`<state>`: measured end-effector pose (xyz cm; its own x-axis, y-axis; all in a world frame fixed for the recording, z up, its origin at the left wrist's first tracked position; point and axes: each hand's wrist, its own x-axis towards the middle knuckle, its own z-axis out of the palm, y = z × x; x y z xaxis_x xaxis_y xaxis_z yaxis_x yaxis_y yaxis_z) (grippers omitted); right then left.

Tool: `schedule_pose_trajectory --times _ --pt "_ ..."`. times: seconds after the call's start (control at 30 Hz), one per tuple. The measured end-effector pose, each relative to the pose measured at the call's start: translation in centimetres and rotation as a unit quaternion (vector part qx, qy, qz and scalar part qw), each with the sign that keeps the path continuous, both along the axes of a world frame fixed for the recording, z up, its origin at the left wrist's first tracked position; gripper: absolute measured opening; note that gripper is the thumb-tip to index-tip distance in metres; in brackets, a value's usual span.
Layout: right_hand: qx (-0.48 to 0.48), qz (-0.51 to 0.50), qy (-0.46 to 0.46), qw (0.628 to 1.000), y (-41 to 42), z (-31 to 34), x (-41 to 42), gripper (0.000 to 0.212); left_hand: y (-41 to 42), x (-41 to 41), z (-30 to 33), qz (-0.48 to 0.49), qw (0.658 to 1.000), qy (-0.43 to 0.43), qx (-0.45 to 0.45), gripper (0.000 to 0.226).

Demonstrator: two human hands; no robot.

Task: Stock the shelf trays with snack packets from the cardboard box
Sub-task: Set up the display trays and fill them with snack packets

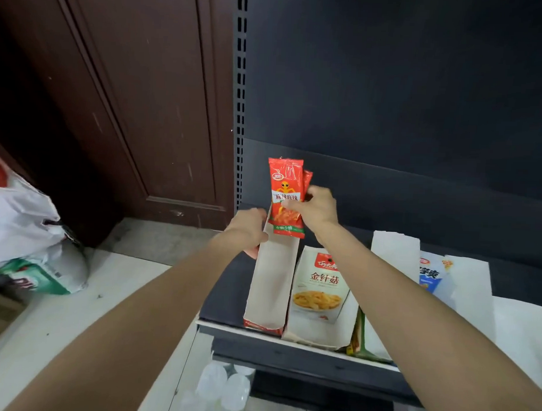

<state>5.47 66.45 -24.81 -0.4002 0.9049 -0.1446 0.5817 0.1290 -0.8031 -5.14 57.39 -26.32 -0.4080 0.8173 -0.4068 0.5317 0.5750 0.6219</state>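
Over on the far left, a white plastic bag (23, 224) slumps on the floor by a dark wooden door (119, 101); no cardboard box that I can pick out for sure. Moving right, the left hand (250, 230) grips the left wall of a narrow white shelf tray (268, 285), fingers curled over its edge, steadying it. Just above the tray's back end, the right hand (317, 208) pinches red snack packets (287, 198) upright, thumb on the front one, with at least one more tucked behind. Next over sits a mushroom snack box (319, 287), then more white trays (394, 249) with a blue packet (428, 277). My guess at the risk: that pinch is only on one edge, so the back packet could slip loose and fall outside the tray, or they land crooked and flop flat.
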Motion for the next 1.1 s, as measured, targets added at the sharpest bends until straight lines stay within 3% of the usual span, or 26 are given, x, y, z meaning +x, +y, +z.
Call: schedule_pose_trajectory --times 0.1,0.27,0.47,0.7,0.9,1.03,1.1 --pt "-0.003 0.004 0.019 1.0 -0.2 -0.3 -0.5 0.038 0.0 -0.3 0.0 -0.003 1.0 -0.01 -0.006 0.031" --pt "-0.01 0.032 -0.05 0.998 0.8 -0.2 -0.3 0.046 0.0 -0.9 -0.3 -0.011 1.0 -0.024 -0.012 0.038" --pt "0.146 0.071 -0.132 0.978 1.4 0.7 0.0 0.014 0.0 -1.1 -0.4 0.001 0.998 -0.053 -0.013 0.044" --pt "0.198 0.186 -0.209 0.939 2.3 1.4 -0.5 0.016 0.0 -0.9 -0.6 0.024 0.997 -0.078 -0.012 0.041" --pt "0.223 0.151 -0.219 0.938 1.9 0.8 -0.8 0.018 -0.5 -0.7 -0.5 0.04 0.996 -0.08 -0.008 0.051" --pt "0.252 0.144 -0.23 0.929 0.7 0.4 -0.7 0.028 -0.9 -0.3 -0.1 0.031 0.998 -0.047 -0.003 0.046" --pt "0.247 0.134 -0.206 0.937 -0.2 0.8 -0.3 0.033 -1.5 0.0 0.7 0.007 0.999 0.039 -0.002 0.04"
